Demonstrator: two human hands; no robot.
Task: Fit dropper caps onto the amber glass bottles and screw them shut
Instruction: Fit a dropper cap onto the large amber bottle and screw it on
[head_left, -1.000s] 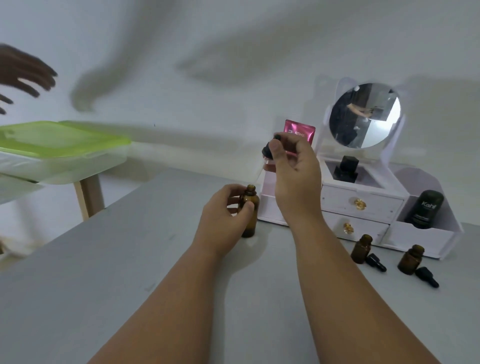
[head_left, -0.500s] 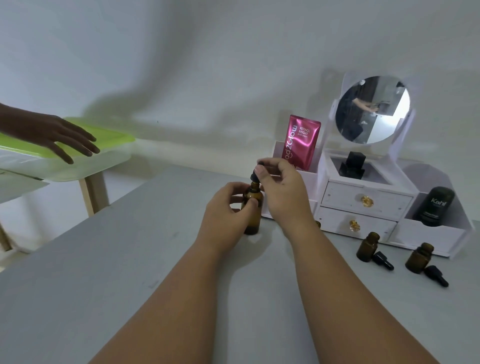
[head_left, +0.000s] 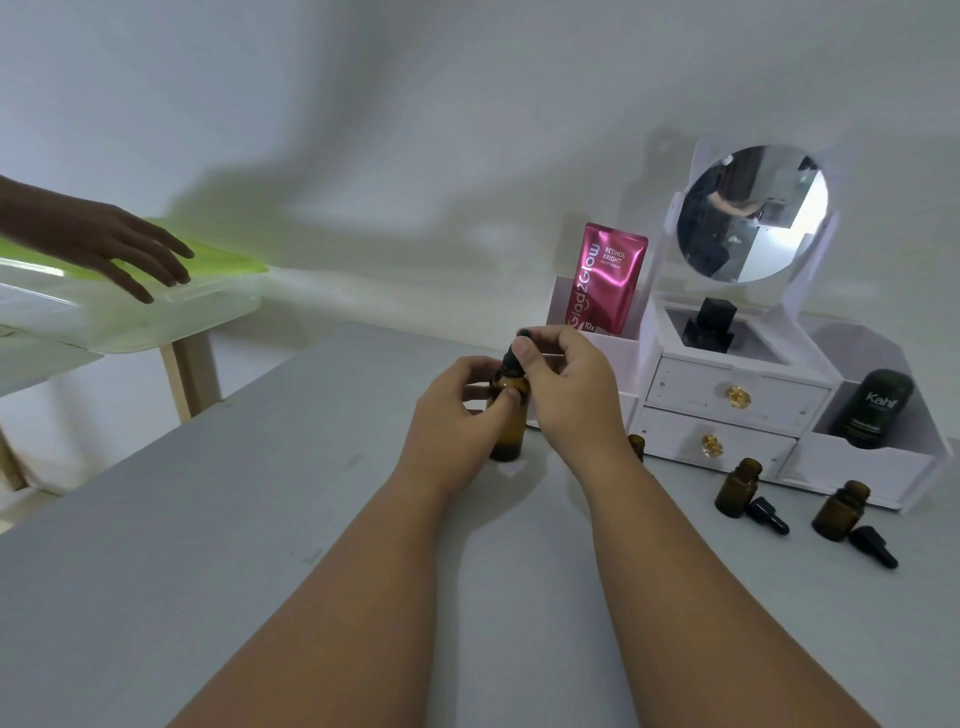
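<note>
Amber glass bottle (head_left: 506, 436) upright | my left hand (head_left: 452, 410) grips its body | my right hand (head_left: 571, 384) pinches black dropper cap (head_left: 511, 358) on its neck

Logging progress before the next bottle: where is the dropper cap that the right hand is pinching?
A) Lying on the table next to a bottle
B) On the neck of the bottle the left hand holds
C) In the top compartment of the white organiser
B: the right hand pinches the black dropper cap on top of the amber bottle, which the left hand grips upright on the table. Whether it is screwed tight cannot be told.
</note>
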